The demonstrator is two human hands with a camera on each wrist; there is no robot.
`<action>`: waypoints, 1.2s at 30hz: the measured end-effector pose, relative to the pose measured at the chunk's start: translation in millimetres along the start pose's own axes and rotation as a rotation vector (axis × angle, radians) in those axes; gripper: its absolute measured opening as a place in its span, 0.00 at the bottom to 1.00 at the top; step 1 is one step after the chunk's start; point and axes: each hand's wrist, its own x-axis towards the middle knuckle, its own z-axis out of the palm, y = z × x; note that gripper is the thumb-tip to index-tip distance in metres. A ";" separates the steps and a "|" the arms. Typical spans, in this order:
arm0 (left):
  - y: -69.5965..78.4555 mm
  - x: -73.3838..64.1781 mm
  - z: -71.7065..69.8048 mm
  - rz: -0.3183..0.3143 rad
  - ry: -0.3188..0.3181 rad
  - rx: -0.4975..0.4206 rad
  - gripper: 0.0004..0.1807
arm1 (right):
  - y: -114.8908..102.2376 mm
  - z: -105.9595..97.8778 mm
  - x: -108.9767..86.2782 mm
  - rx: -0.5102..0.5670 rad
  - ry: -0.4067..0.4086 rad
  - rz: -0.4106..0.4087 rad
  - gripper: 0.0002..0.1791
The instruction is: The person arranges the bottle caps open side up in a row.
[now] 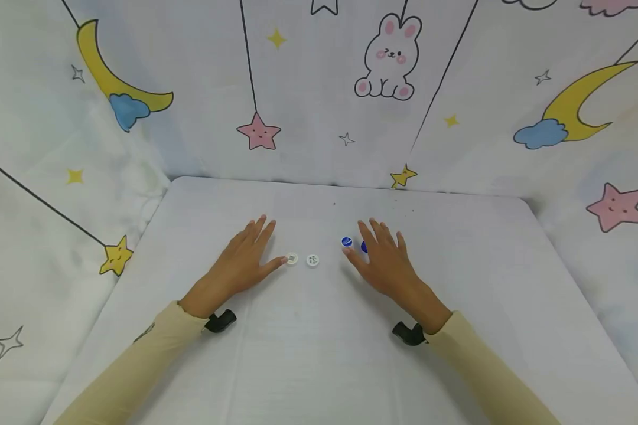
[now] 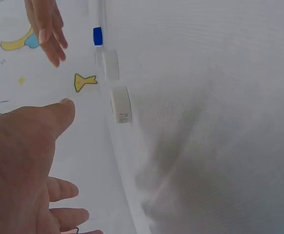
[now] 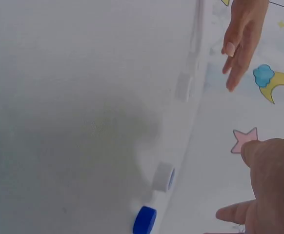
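Four small round bottle caps would be too many to count, so several lie in a loose row on the white table. My left hand (image 1: 238, 260) hovers with fingers spread, its thumb tip beside a white cap (image 1: 292, 258) with a dark printed mark. Just right of that lies another white printed cap (image 1: 312, 260). A white cap with a blue face (image 1: 347, 242) sits by the thumb of my right hand (image 1: 387, 264), whose fingers are also spread. That hand partly hides a blue cap (image 1: 364, 247); the right wrist view shows this blue cap (image 3: 145, 220) more fully. Neither hand holds anything.
The white table (image 1: 313, 354) has rounded far corners. Behind and beside it hangs a white cloth (image 1: 308, 77) printed with moons, stars and a rabbit. Dark wrist-mounted devices (image 1: 221, 320) jut inward from both sleeves.
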 end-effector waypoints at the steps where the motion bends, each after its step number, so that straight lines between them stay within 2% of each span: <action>1: 0.7 0.2 0.2 0.003 0.006 -0.001 0.50 | -3.1 1.0 1.5 -0.001 0.008 -0.013 0.44; 8: 4.5 2.1 3.3 0.029 0.051 0.003 0.44 | -25.7 7.6 12.6 0.023 0.068 -0.096 0.37; 12: 5.9 4.7 5.5 0.070 0.083 0.018 0.42 | -37.5 10.6 16.7 0.056 0.065 -0.124 0.33; 18: 8.2 6.4 10.0 0.136 0.118 0.039 0.37 | -53.0 17.0 21.7 0.056 0.047 -0.154 0.31; 23: 9.9 6.0 11.6 0.180 0.152 0.041 0.35 | -60.1 23.7 25.6 0.054 0.034 -0.210 0.28; 31: 11.2 6.1 13.8 0.215 0.167 0.057 0.29 | -70.5 32.9 30.1 0.055 -0.005 -0.269 0.26; 36: 10.9 6.7 16.4 0.213 0.155 0.052 0.25 | -75.0 39.2 32.1 0.048 -0.019 -0.300 0.25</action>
